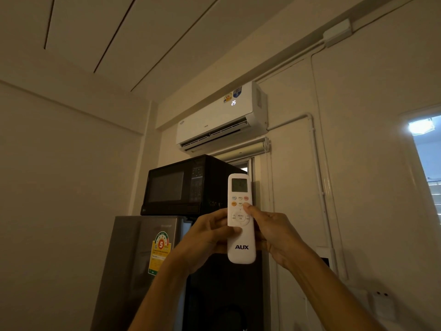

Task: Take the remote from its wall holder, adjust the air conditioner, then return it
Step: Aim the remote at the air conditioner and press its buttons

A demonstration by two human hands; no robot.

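Observation:
A white AUX remote [241, 244] is held upright, aimed up at the white air conditioner [214, 120] mounted high on the wall. The unit's flap is open and its front shows 25. My left hand [210, 237] grips the remote from the left side. My right hand [272, 230] holds its right edge, with the thumb resting on the buttons just above the round menu pad. A white wall holder [379, 304] sits low on the right wall, with nothing in it.
A black microwave [181, 187] stands on a grey fridge [140, 259] straight ahead, below the air conditioner. A rolled blind [243, 151] hangs over a doorway behind. White pipes [319, 187] run down the right wall, and a lit window [427, 163] is at far right.

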